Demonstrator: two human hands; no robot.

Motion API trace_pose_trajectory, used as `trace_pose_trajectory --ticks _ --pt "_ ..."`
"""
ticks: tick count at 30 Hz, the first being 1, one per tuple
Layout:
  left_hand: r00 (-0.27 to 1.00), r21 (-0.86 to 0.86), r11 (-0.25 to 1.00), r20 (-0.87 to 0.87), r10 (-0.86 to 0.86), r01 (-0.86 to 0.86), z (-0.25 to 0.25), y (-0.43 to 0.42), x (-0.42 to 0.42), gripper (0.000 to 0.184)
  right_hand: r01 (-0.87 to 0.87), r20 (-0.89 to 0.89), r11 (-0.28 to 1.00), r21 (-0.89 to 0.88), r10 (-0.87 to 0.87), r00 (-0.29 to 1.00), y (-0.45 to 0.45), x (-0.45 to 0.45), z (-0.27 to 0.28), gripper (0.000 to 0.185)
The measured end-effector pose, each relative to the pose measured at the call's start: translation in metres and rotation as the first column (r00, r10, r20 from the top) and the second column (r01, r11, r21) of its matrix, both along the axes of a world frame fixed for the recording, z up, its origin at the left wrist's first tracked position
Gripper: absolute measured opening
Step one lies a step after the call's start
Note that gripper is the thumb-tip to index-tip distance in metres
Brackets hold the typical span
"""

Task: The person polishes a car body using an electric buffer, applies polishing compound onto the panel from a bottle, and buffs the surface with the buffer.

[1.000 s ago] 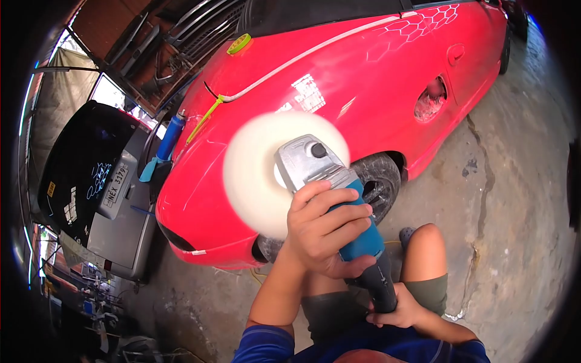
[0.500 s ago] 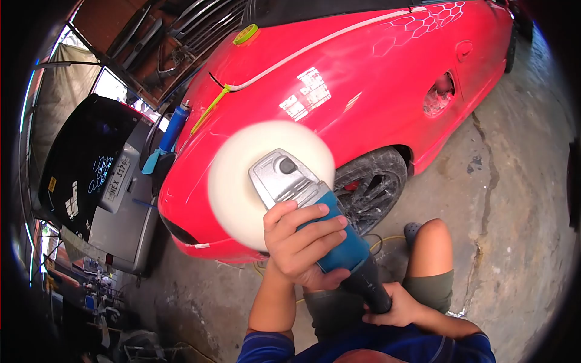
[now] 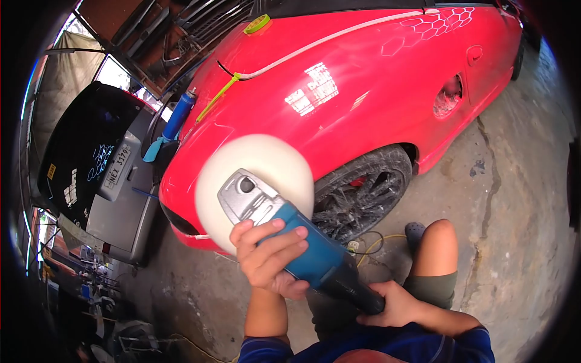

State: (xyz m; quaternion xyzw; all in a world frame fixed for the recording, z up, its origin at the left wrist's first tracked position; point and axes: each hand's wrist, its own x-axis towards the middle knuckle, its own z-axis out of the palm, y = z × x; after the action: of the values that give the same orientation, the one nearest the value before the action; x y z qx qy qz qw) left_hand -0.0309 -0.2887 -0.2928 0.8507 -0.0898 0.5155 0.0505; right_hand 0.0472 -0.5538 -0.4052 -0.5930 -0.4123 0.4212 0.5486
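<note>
A blue and black power polisher (image 3: 315, 254) with a silver head spans both hands. My left hand (image 3: 266, 257) is wrapped round its blue body just behind the head. Farther back, my right hand (image 3: 393, 305) grips the black rear end. The round cream polishing pad (image 3: 278, 160) lies against the front fender of a red car (image 3: 345, 115), between the headlight and the front wheel (image 3: 369, 193); its working face is hidden. Both hands are closed.
Yellow-green masking tape (image 3: 216, 100) edges the hood, with a tape roll (image 3: 257, 24) on it. A blue bottle (image 3: 179, 114) and a light-blue cloth (image 3: 156, 149) are by the car's front. Behind stands another vehicle (image 3: 124, 224). A yellow cord (image 3: 378, 242) lies on the concrete floor.
The polisher, with both hands on it, has shifted left and slightly down along the fender toward the headlight. More of the front wheel shows. My view has tilted slightly.
</note>
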Motion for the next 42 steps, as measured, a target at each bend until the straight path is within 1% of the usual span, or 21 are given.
trace_pose_trajectory --ticks 1,4,6,9,12,13,16,17,19,20,22,23,26,27,29,33,36,38,40,42 --pt "1.0 -0.022 1.0 0.022 0.014 -0.013 0.0 -0.001 0.0 0.064 0.002 0.023 1.0 0.001 -0.002 1.0 -0.001 0.004 0.007 0.045" --pt "0.998 -0.052 0.999 0.069 0.01 -0.007 -0.006 0.001 0.003 0.068 0.002 0.105 0.998 -0.067 0.005 0.994 -0.007 0.017 0.021 0.043" --pt "0.995 -0.085 0.996 0.098 -0.001 0.009 -0.009 -0.004 0.009 0.068 0.036 0.119 0.996 -0.081 -0.026 0.993 -0.013 0.023 0.028 0.04" --pt "0.996 -0.109 0.994 0.087 -0.025 0.034 -0.013 -0.012 0.021 0.073 0.077 0.124 0.993 -0.086 -0.066 0.99 -0.024 0.03 0.025 0.037" --pt "0.999 -0.119 0.992 0.015 -0.028 0.03 -0.01 -0.028 0.035 0.068 0.134 0.083 0.989 -0.069 -0.128 0.988 -0.041 0.035 0.014 0.035" --pt "0.995 -0.054 0.995 0.044 -0.085 0.087 -0.01 -0.027 0.044 0.052 0.155 0.061 0.986 -0.062 -0.151 0.987 -0.045 0.035 0.011 0.034" --pt "0.983 0.048 0.982 -0.042 -0.181 0.183 -0.008 -0.027 0.067 0.053 0.255 -0.043 0.967 -0.021 -0.256 0.966 -0.056 0.036 0.016 0.031" --pt "0.977 0.057 0.975 -0.023 -0.213 0.214 -0.006 -0.034 0.08 0.053 0.276 -0.065 0.961 -0.027 -0.278 0.958 -0.06 0.037 0.017 0.031" --pt "0.952 0.062 0.951 -0.041 -0.302 0.304 0.001 -0.044 0.104 0.052 0.318 -0.108 0.947 -0.039 -0.321 0.941 -0.068 0.041 0.016 0.032" --pt "0.938 0.065 0.936 -0.048 -0.343 0.346 0.004 -0.049 0.118 0.052 0.348 -0.158 0.936 -0.046 -0.351 0.923 -0.073 0.043 0.009 0.031" --pt "0.885 0.05 0.884 -0.028 -0.464 0.465 0.009 -0.061 0.15 0.045 0.396 -0.259 0.916 -0.067 -0.399 0.879 -0.079 0.044 -0.006 0.031" --pt "0.856 0.045 0.854 -0.014 -0.518 0.518 0.011 -0.066 0.165 0.042 0.401 -0.385 0.906 -0.135 -0.42 0.821 -0.079 0.046 0.009 0.029" --pt "0.788 0.058 0.786 -0.048 -0.614 0.616 0.02 -0.079 0.205 0.038 0.455 -0.499 0.89 0.006 -0.392 0.773 -0.075 0.047 -0.002 0.029" --pt "0.774 0.052 0.772 -0.065 -0.63 0.633 0.022 -0.082 0.215 0.037 0.48 -0.553 0.877 0.024 -0.388 0.737 -0.07 0.047 0.003 0.029" --pt "0.735 0.037 0.736 -0.099 -0.67 0.676 0.025 -0.086 0.229 0.034 0.491 -0.592 0.869 0.062 -0.364 0.719 -0.065 0.048 0.005 0.029" --pt "0.754 0.041 0.755 -0.105 -0.648 0.654 0.033 -0.084 0.225 0.03 0.502 -0.62 0.862 0.075 -0.354 0.701 -0.059 0.044 0.005 0.029" --pt "0.793 0.067 0.791 -0.104 -0.601 0.608 0.036 -0.073 0.205 0.032 0.401 -0.54 0.912 0.084 -0.296 0.788 -0.057 0.044 -0.003 0.031" --pt "0.826 0.074 0.824 -0.103 -0.554 0.562 0.036 -0.066 0.187 0.033 0.365 -0.504 0.93 0.047 -0.293 0.812 -0.056 0.039 -0.005 0.029" --pt "0.863 0.09 0.86 -0.12 -0.491 0.502 0.034 -0.057 0.169 0.038 0.332 -0.48 0.943 0.018 -0.284 0.83 -0.049 0.037 0.001 0.027" --pt "0.895 0.113 0.89 -0.117 -0.43 0.442 0.035 -0.05 0.152 0.041 0.27 -0.45 0.962 0.039 -0.224 0.864 -0.046 0.036 -0.005 0.026"
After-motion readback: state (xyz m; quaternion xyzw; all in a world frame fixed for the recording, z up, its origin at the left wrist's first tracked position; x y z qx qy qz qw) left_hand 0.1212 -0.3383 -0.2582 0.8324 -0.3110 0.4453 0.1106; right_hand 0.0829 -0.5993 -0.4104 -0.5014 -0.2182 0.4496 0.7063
